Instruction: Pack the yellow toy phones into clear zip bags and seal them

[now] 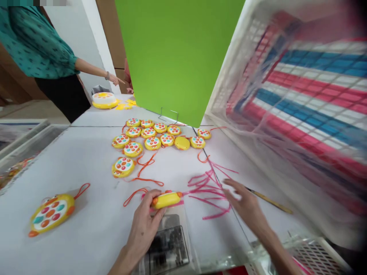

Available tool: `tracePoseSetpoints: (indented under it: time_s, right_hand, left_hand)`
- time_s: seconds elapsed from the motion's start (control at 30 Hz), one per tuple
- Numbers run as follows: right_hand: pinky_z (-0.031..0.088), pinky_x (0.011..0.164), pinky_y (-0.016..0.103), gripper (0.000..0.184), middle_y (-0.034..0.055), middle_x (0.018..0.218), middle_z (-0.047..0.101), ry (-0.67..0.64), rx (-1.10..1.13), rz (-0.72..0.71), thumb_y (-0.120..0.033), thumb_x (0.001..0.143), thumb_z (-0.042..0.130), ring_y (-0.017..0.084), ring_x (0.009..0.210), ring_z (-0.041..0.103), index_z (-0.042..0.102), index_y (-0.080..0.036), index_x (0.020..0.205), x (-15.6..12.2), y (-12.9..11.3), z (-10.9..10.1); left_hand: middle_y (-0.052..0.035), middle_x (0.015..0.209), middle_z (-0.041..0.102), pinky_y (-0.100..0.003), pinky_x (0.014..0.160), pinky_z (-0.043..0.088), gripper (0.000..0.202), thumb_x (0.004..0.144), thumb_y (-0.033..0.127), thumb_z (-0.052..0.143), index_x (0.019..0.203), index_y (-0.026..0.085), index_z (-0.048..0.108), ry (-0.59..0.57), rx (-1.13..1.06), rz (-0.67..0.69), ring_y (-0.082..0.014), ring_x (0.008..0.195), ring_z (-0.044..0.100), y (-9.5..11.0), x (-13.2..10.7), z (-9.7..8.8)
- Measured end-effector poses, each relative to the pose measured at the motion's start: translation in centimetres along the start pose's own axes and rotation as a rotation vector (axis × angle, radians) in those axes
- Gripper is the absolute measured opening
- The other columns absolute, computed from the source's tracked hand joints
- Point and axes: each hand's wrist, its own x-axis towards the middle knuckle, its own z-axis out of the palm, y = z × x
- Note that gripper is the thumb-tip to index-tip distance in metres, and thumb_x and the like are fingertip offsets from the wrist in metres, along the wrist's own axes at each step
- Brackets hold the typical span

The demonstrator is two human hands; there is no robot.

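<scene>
My left hand (145,223) is closed around a yellow toy (167,199) with orange ends, held on edge just above the white table (91,160). An orange cord trails from the toy to the left. My right hand (246,204) is blurred by motion, fingers stretched out flat over a tangle of pink strings (208,187). Under my left hand lies a clear plastic bag (169,240) with a dark part inside.
Several yellow button toys (151,135) lie in rows at mid-table, one more (51,214) at the near left. A pencil (269,201) lies right of the strings. A white crate (295,110) tilts at right. A green board (177,57) stands behind. Another person's hand (114,79) reaches over a round toy (104,100).
</scene>
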Motion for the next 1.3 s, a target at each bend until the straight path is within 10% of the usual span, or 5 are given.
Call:
tracePoseSetpoints:
  time_s: [0.13,0.27,0.5,0.73,1.3]
  right_hand:
    - [0.047,0.078,0.048,0.045,0.0149,0.099,0.064,0.051,-0.474,0.177,-0.05,0.075,0.041,0.033,0.091,0.059,0.062,-0.015,0.094,-2.6,12.4,-4.6]
    - [0.049,0.068,0.044,0.045,0.0144,0.081,0.065,0.047,-0.531,0.266,-0.049,0.077,0.032,0.031,0.077,0.061,0.061,-0.016,0.085,-4.7,15.3,-5.7]
    - [0.045,0.044,0.025,0.04,0.0051,0.066,0.062,0.097,-0.015,0.419,-0.048,0.082,0.037,0.016,0.048,0.056,0.052,-0.017,0.103,-2.5,2.7,-3.9]
    - [0.046,0.058,0.021,0.023,0.0019,0.073,0.059,-0.152,0.381,-0.107,-0.024,0.091,0.038,0.013,0.06,0.055,0.049,-0.019,0.11,-0.9,-11.5,2.5]
    - [0.046,0.06,0.021,0.008,0.0058,0.1,0.059,-0.142,0.464,-0.154,-0.013,0.083,0.048,0.01,0.062,0.056,0.052,-0.019,0.086,1.4,-16.1,4.9]
  left_hand:
    - [-0.0059,0.112,0.059,-0.035,0.082,0.047,0.023,0.078,0.028,0.053,0.099,0.023,0.046,0.047,-0.011,-0.058,-0.0206,0.1,0.057,-0.5,-0.2,0.5]
    - [-0.006,0.108,0.059,-0.035,0.082,0.047,0.03,0.078,0.032,0.052,0.106,0.023,0.045,0.106,0.036,-0.055,-0.0217,0.1,0.058,-0.8,-0.1,0.9]
    - [-0.0083,0.118,0.054,-0.036,0.086,0.046,0.036,0.082,0.03,0.047,0.118,0.023,0.045,0.123,0.101,0.061,-0.0215,0.107,0.052,-0.3,-0.4,1.3]
    - [-0.0087,0.115,0.053,-0.038,0.089,0.044,0.035,0.082,0.026,0.047,0.117,0.022,0.045,0.171,0.162,0.117,-0.0215,0.106,0.052,0.6,-0.6,1.1]
    - [-0.0101,0.113,0.055,-0.038,0.087,0.046,0.035,0.082,0.023,0.047,0.116,0.019,0.046,0.279,0.237,0.192,-0.0222,0.105,0.053,0.9,-0.9,0.6]
